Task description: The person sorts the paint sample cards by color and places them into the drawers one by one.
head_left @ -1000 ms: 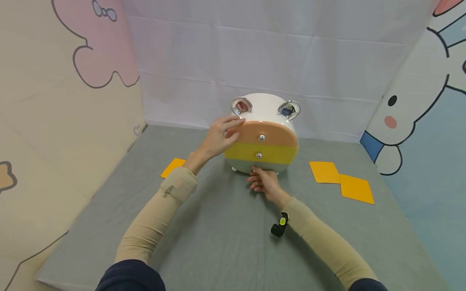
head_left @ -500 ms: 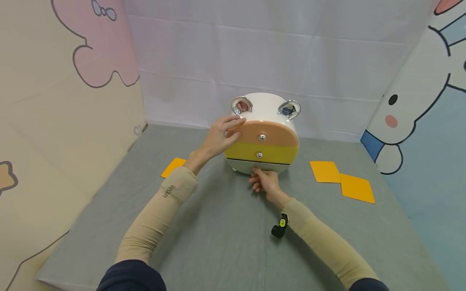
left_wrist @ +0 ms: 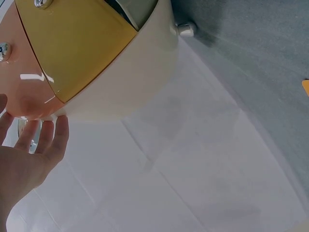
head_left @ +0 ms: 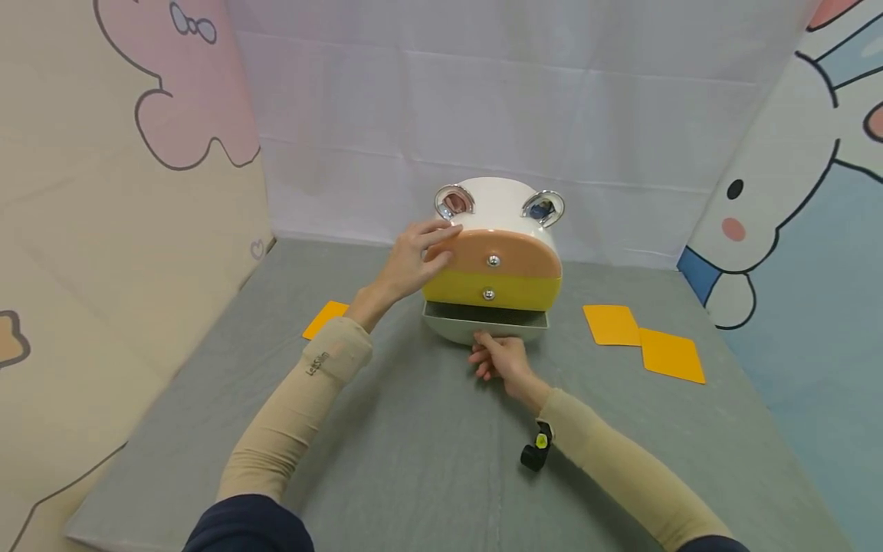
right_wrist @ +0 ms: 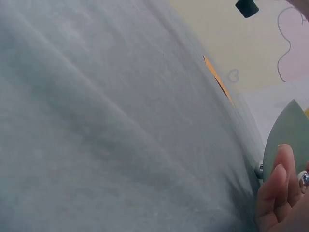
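A small rounded drawer cabinet (head_left: 495,201) with a white body and shiny silver ears stands on the grey-covered table. Its orange top drawer (head_left: 524,253) and yellow middle drawer (head_left: 524,293) are closed, while the pale green bottom drawer (head_left: 448,325) is pulled partway out. My left hand (head_left: 412,259) rests with fingers spread against the cabinet's upper left edge, fingertips on the rim in the left wrist view. At the front of the green drawer, my right hand (head_left: 507,362) pinches its silver knob (right_wrist: 303,179), which the fingers partly hide.
Two orange square cards (head_left: 611,325) lie overlapping slightly right of the cabinet. Another orange card (head_left: 323,319) lies at the left, partly behind the left forearm. A white cloth wall (head_left: 497,107) rises behind the table (head_left: 428,460), with cartoon-printed walls at both sides.
The green bottom drawer, flush with the cabinet at first, has slid out toward me. My right hand has come nearer with it, while the left hand has stayed in place on the cabinet.
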A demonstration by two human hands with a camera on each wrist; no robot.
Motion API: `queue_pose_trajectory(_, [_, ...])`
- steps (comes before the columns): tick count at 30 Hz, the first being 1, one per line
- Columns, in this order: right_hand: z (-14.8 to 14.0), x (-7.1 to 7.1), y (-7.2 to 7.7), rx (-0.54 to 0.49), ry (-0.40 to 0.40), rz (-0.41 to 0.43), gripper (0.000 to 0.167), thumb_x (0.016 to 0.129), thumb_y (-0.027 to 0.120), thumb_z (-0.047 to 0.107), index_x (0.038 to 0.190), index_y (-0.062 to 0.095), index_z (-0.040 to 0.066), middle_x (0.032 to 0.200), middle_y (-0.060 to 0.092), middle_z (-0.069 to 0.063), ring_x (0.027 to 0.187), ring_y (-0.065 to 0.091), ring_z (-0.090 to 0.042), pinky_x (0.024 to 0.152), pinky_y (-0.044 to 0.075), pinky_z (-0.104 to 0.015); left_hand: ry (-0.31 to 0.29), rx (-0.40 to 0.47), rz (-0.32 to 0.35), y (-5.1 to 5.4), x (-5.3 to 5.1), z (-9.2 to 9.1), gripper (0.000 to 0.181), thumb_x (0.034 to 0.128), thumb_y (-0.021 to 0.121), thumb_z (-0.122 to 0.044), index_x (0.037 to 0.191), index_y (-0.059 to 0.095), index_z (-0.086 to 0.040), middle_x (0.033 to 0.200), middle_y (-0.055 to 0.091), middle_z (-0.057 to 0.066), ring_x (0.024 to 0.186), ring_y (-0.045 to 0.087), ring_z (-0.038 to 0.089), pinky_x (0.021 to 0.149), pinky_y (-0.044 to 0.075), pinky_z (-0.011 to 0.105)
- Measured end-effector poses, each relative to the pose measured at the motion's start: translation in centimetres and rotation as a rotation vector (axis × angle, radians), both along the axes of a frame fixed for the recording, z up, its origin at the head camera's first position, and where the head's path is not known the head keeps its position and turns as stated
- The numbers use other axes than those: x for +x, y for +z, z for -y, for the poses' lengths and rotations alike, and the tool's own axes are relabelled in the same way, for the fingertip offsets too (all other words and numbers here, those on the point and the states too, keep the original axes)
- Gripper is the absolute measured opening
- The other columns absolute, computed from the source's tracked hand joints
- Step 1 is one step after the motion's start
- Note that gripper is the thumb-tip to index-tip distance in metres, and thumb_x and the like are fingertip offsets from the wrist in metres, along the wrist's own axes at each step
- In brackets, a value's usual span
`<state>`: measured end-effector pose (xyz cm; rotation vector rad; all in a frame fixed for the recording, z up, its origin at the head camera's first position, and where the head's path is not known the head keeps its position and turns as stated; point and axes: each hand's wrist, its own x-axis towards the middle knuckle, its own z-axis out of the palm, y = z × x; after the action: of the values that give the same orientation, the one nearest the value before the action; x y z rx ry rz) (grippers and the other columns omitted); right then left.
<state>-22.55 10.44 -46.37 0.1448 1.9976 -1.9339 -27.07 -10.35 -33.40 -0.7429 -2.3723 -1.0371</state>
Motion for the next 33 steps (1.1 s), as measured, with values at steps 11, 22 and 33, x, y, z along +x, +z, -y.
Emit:
queue_pose_trajectory(11, [-0.5,2.6,0.2,0.034,0.053,-0.010,0.045,0.096,0.058,0.032,0.098,0.064,-0.013,0.059,0.068,0.002,0.040,0.054,-0.007,0.042,0.045,-0.023,-0.014,0.000,-0.004,0.1,-0.1,0.0,0.039,0.0895,0.064,-0.012,0.128,0.063,-0.009,0.131,0.060,0.011,0.123,0.051,0.031,0.106,0.038,0.048])
queue_pose_trajectory(22, [-0.4,5.4,0.3,0.076,0.063,-0.019,0.044,0.095,0.058,0.032,0.094,0.066,-0.011,0.057,0.067,0.002,0.039,0.052,-0.007,0.041,0.044,-0.024,-0.024,0.001,0.002,0.2,0.1,0.1,0.039,0.0899,0.063,-0.010,0.129,0.063,-0.009,0.131,0.059,0.011,0.123,0.050,0.031,0.106,0.039,0.048])
queue_pose_trajectory(33, [-0.9,7.5,0.2,0.112,0.064,-0.018,0.040,0.094,0.059,0.030,0.085,0.067,-0.008,0.051,0.062,0.003,0.037,0.051,-0.007,0.040,0.043,-0.024,-0.021,0.010,-0.009,0.1,-0.1,0.1,0.039,0.0890,0.063,-0.009,0.129,0.063,-0.009,0.130,0.060,0.011,0.122,0.050,0.031,0.106,0.038,0.047])
